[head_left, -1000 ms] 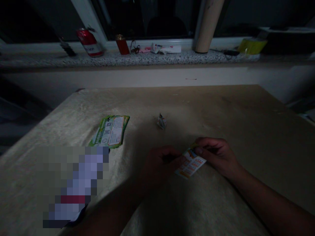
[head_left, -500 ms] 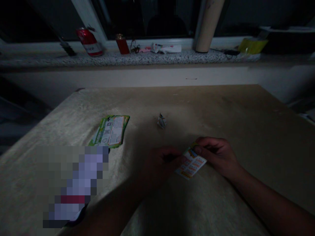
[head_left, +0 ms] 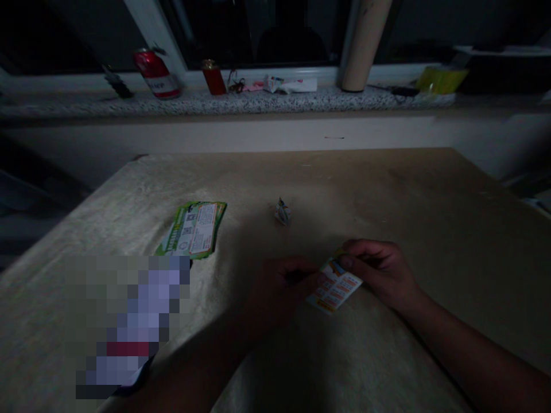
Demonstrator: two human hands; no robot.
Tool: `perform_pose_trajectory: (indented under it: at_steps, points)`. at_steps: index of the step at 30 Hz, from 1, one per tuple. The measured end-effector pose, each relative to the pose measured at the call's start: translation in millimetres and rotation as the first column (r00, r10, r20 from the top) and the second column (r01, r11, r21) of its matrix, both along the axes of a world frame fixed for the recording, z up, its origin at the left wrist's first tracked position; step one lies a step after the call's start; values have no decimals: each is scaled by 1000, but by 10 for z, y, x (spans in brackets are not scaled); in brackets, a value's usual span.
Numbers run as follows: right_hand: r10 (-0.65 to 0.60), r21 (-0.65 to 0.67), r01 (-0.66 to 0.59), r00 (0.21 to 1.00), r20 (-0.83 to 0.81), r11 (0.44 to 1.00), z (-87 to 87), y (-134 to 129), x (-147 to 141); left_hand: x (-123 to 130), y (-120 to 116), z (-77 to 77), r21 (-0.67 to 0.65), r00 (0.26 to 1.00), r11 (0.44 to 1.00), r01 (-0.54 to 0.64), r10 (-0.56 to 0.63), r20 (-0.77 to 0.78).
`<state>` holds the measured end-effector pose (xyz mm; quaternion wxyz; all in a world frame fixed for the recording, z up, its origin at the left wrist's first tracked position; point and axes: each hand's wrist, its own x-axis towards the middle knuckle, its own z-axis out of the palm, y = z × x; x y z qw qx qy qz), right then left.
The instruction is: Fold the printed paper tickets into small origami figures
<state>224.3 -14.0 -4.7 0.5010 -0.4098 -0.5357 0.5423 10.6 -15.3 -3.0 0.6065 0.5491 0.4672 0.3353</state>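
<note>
A small printed card (head_left: 338, 291), white with orange print and a blue-yellow picture at its upper end, is held tilted above the table right of centre. My left hand (head_left: 288, 287), in deep shadow, pinches its left edge between thumb and fingers. At the upper right corner, my right hand (head_left: 381, 267) grips the same card with thumb and bent index finger. Beyond my hands lies a small crumpled piece of wrapper (head_left: 283, 212). Several green printed packets or cards (head_left: 200, 229) are stacked to the left.
A phone-like object (head_left: 144, 315), blurred out, lies at the left front of the table (head_left: 387, 189). Along the windowsill (head_left: 258, 105) stand a red can (head_left: 155, 73), a red lighter-like item (head_left: 214, 77), a cardboard tube (head_left: 365, 46) and a yellow item (head_left: 441, 80).
</note>
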Motion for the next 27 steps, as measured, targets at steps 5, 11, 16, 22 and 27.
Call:
perform_pose_trajectory:
  at_steps: [5,11,16,22,27]
  points:
    - [-3,13,3,1000,4,1000,13,5,-5,-4,-1,-6,-15,1000,1000,0,0,0]
    - [2,2,-2,1000,9,1000,3,2,0,-8,-10,-16,7,1000,1000,8,-8,-3]
    - [-16,-2,16,1000,22,1000,3,0,3,-6,-14,-56,-12,1000,1000,-3,3,28]
    - [-122,-62,117,989,-81,991,-65,12,52,-5,-12,-58,-6,999,1000,-8,8,-32]
    - [-270,-121,251,947,-172,960,-82,42,79,0,-4,-29,3,997,1000,-13,13,-71]
